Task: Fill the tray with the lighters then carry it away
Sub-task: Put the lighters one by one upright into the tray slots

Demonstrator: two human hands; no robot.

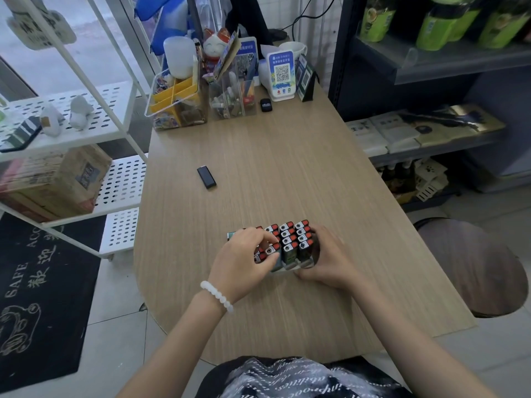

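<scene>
Pale wood-grain table (287,168) carries a grey plastic tray (304,264) packed with upright red-capped lighters (288,238) near its front edge. Right hand (330,265) clasps the tray's right side; left hand (244,262), its grip curled, pinches one lighter among the rows. One black lighter (206,177) lies well apart.

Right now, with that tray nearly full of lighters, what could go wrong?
The lighters stand upright and packed tight; the left hand, fingers on one near the front, could tip its neighbours. Only the right hand grips the tray, so lifting now might tilt it. A black lighter lying apart on the table could get left behind.
</scene>
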